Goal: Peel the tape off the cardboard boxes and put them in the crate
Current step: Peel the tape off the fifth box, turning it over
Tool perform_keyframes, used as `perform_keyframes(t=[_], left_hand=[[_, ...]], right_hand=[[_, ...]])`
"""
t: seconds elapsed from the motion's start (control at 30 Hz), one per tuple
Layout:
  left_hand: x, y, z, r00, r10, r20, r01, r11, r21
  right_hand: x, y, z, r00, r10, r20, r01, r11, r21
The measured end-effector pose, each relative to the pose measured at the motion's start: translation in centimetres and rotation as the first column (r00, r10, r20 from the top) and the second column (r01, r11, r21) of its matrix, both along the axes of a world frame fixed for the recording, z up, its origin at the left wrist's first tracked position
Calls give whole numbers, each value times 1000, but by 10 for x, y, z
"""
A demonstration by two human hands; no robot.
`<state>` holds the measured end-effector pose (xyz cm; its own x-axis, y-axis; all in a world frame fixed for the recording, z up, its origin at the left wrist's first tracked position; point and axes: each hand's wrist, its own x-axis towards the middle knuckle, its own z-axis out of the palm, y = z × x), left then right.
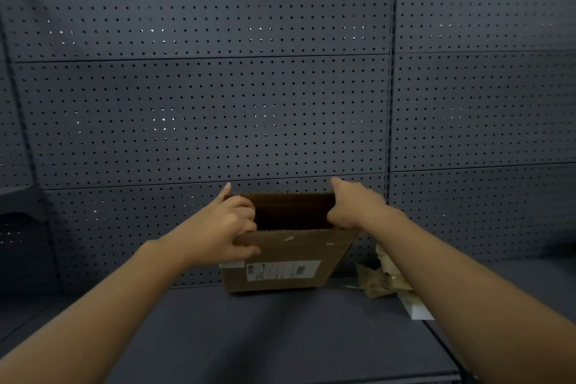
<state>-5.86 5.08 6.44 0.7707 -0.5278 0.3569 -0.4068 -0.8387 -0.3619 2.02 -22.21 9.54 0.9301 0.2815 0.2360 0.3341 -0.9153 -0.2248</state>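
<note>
Cardboard, brown corrugated: the box (280, 259) stands on the dark shelf (280, 337), right up against the grey pegboard (218, 103) behind it, top open, dark inside. I judge it light and probably empty, stiff along the fluted edges but easy to squash flat; the rough surface won't slip. Best hold is where I have it, at the two top corners, or by the side walls to lift it.

My left hand (230, 227) grips the near top edge at the left corner, fingers curled over into the opening, thumb on the front face. My right hand (349, 209) is at the right corner, fingers curled on the rim; it is blurred, so I can't tell the exact grip.

A white shipping label (282, 270) sits low on the front face. I can't make out any tape on the box from here.

Crumpled paper scraps (383, 277) lie on the shelf just right of the box. No crate in view.
</note>
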Motion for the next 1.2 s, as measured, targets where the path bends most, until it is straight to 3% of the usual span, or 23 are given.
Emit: perform_keyframes(t=[0.1,0.2,0.37,0.5,0.6,0.63,0.73,0.77,0.8,0.87,0.93,1.0,1.07,1.13,1.2], left_hand=[[-3,3,-5,959,-173,226,181,983,-17],[-12,5,-13,923,-220,316,289,938,-190],[-31,5,-42,917,-275,289,388,781,-489],[-38,4,-47,947,-238,216,321,722,-613],[-40,-2,-44,969,-222,109,228,627,-745],[-40,-4,-45,970,-218,108,220,602,-768],[-39,-7,-51,968,-185,166,243,564,-789],[-39,-12,-52,963,-182,198,267,559,-785],[-39,-20,-54,954,-186,235,299,567,-767],[-40,-45,-58,929,-217,300,370,596,-713],[-43,-74,-64,911,-262,317,410,636,-654],[-46,-100,-73,912,-283,298,409,700,-586],[-52,-120,-77,915,-321,244,403,735,-545],[-60,-132,-72,890,-456,7,362,698,-619],[-68,-137,-63,726,-615,-309,134,567,-813]], right_hand=[[-2,-13,-2,999,34,-41,-30,997,75],[-5,-23,-10,994,62,-94,-41,975,219],[0,-47,-26,991,79,-105,-11,847,531],[-3,-55,-35,997,21,-77,34,768,640],[-5,-52,-40,992,51,-117,49,695,717],[-4,-51,-39,984,91,-151,69,588,806],[-16,-45,-38,952,179,-248,242,58,969],[-22,-41,-41,938,176,-298,311,-50,949],[-33,-36,-46,913,204,-352,375,-87,923],[-53,-22,-60,802,383,-459,500,-9,866],[-65,-11,-74,670,586,-457,543,33,839],[-70,-10,-80,673,598,-436,555,-19,832],[-72,-16,-84,746,493,-449,548,-70,834],[-79,-32,-87,776,384,-501,562,-58,825],[-90,-50,-90,795,357,-491,539,-45,841]])
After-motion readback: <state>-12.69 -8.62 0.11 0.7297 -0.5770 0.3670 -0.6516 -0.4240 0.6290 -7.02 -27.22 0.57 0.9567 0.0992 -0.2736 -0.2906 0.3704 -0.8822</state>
